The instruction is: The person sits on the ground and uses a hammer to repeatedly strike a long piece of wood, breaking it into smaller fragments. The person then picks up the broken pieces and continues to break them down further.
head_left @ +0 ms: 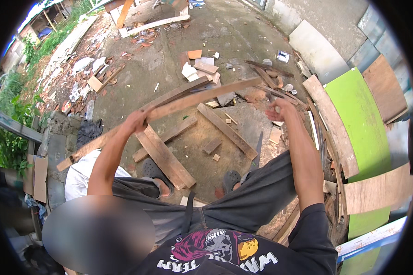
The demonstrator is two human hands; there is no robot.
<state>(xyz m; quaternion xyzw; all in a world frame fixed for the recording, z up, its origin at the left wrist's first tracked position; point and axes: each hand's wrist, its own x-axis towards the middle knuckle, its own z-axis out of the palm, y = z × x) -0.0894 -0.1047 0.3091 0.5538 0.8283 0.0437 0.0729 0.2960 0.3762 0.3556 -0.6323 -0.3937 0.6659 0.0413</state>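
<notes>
My left hand is closed around a long wooden plank, which slants across in front of me from low left to upper right. My right hand is near the plank's far right end, apart from it, with fingers curled; a small dark tip shows at them, too unclear to name. Below the plank, several shorter boards lie on the ground, among them a thick wooden board and another board to its right. A small wood block lies between them. A grey tapering blade stands beside my right leg.
Brick and tile scraps lie ahead, with more rubble at far left. Sheets lean along the right, including a green panel. A wooden frame stands at the back. A white sack is by my left leg.
</notes>
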